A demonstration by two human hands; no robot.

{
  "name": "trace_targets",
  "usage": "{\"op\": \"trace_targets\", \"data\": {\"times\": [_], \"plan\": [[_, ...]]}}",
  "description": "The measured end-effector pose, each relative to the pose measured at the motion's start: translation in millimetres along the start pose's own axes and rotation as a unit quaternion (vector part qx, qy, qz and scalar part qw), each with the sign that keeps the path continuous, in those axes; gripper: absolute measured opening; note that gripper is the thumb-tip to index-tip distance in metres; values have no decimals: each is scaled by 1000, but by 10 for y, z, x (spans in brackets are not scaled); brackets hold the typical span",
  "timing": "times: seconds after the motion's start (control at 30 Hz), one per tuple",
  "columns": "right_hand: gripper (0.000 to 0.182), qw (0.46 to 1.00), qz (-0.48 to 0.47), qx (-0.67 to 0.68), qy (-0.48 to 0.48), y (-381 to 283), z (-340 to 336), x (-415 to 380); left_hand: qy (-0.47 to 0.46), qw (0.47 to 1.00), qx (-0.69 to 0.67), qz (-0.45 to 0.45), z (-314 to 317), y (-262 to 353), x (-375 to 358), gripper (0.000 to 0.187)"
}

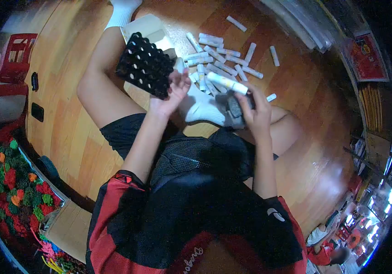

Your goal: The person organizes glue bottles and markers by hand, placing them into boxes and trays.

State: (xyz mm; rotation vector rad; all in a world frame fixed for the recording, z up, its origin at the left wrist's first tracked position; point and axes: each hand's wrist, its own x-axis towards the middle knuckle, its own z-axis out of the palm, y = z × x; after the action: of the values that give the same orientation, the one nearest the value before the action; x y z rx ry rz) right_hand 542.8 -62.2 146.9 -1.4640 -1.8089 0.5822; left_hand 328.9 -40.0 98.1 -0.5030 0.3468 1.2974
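Note:
My left hand [174, 95] is at the lower right edge of a black tray with rows of round holes [143, 66], gripping that edge with the fingers partly curled. The tray is tilted above the floor, and pale spots show through some holes. My right hand [256, 108] pinches the end of a white tube with a yellowish print [226, 83], which points up and left. Below it lies a grey item [234, 108] that I cannot make out. On the floor beyond my hands is a loose pile of similar white tubes [225, 68].
An open white box [148, 28] stands behind the tray. My white-socked foot [200, 107] is just below the pile. Single tubes [274, 55] lie farther right on the wooden floor [305, 98]. A cardboard box [68, 228] and colourful tufts [17, 192] are at left; a person [324, 253] is at lower right.

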Motion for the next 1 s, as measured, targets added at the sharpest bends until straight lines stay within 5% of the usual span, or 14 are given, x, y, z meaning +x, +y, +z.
{"op": "trace_targets", "data": {"times": [0.07,0.13,0.2,0.43,0.5,0.6,0.73,0.77,0.83,0.93,1.0], "plan": [[24,999,30,-17,6,188,21,-35,-203,968,-75,-126,-92,146,24,31],[24,990,136,-12,-40,289,62,-74,-144,982,-30,-122,-15,181,-33,24],[24,994,110,-6,-21,335,144,-113,-212,963,13,-168,16,137,-43,19],[34,988,135,60,-48,242,284,-45,-186,948,45,-256,-31,-134,-80,34],[40,959,138,244,-30,137,333,46,-174,935,70,-303,-39,-213,-114,39],[38,929,160,323,-79,-138,279,183,-183,912,114,-349,-85,-261,-130,32],[29,969,50,206,-127,59,444,213,-197,903,62,-376,-206,-222,-89,34],[25,963,87,209,-146,46,439,225,-196,904,61,-374,-177,-205,-110,34],[23,955,124,212,-168,19,421,238,0,890,417,-183,-108,-173,-156,38],[24,931,200,280,-123,-15,368,253,-11,958,284,-38,140,-79,-175,49],[25,914,230,302,-143,52,376,220,-56,960,274,-26,231,-25,-234,44]]}}
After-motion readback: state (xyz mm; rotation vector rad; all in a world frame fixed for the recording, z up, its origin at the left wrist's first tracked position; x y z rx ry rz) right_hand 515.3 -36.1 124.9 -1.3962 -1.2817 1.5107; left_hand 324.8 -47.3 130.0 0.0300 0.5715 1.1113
